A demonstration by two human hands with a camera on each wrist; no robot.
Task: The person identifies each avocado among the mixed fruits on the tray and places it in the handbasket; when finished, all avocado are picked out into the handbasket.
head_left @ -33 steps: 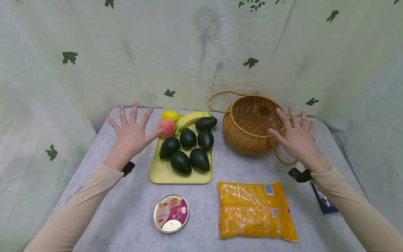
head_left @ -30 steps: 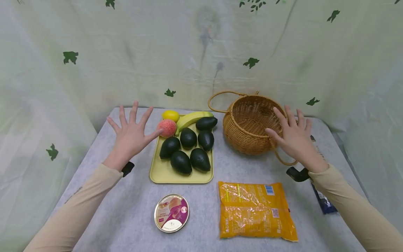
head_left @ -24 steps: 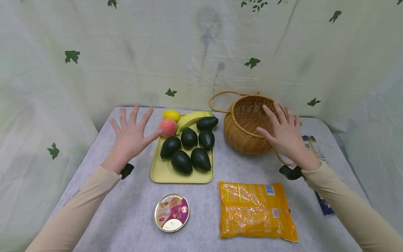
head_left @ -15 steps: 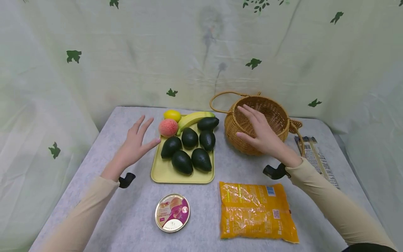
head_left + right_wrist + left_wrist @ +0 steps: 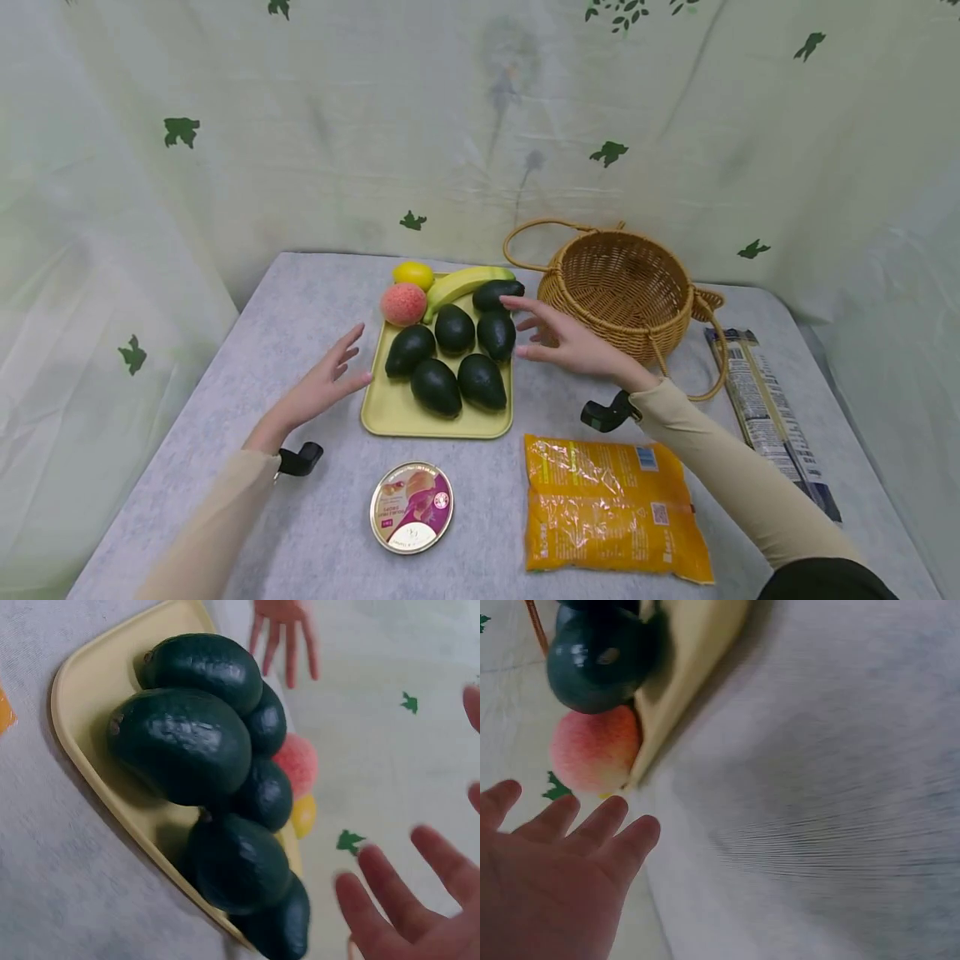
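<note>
A yellow tray (image 5: 390,421) holds several dark green avocados (image 5: 435,388), with a banana (image 5: 468,283), a pink peach (image 5: 403,304) and a yellow lemon (image 5: 413,274) at its far end. Just left of the tray, my left hand (image 5: 318,390) hovers with relaxed fingers, holding nothing. On the other side, my right hand (image 5: 576,342) reaches in from the right, its fingertips close to the rightmost avocados and nothing in its grasp. The right wrist view shows its spread fingers (image 5: 390,892) beside the avocados. Behind the right hand stands a wicker basket (image 5: 626,283), with nothing inside it.
A round tin (image 5: 412,507) lies nearest the front, left of an orange plastic packet (image 5: 611,508). A long, narrow packet (image 5: 765,408) lies at the right, partly behind the right sleeve. A pale curtain (image 5: 337,150) closes off the back.
My right hand has swung left from over the basket to the tray's right edge. The left hand has dropped nearer the front, its fingers less spread. The objects keep their places.
</note>
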